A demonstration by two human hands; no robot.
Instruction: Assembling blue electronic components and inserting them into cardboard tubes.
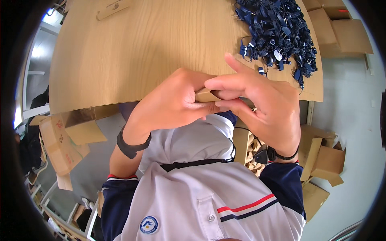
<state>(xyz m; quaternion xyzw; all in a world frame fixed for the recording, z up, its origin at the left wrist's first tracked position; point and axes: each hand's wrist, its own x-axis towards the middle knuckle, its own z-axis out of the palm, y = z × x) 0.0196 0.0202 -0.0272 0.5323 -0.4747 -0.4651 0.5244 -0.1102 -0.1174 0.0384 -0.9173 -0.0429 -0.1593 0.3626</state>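
Just in front of the table's near edge, a small brown cardboard box (206, 95) is between my two hands. My left hand (171, 100) is closed around it, hiding most of its body. From the other side, my right hand (261, 96) grips the end of the box with thumb and fingers, while one finger sticks up. The right fingers cover part of that end, and whatever may be inside cannot be seen. Beyond the right hand lies a big heap of dark earphones with cables (277, 32).
A flat brown cardboard piece (113, 9) lies at the far left of the wooden table (132, 52). Open cartons (64, 136) stand below left, others (325, 160) at the right. Beside my lap, a carton (241, 144) holds several small brown pieces.
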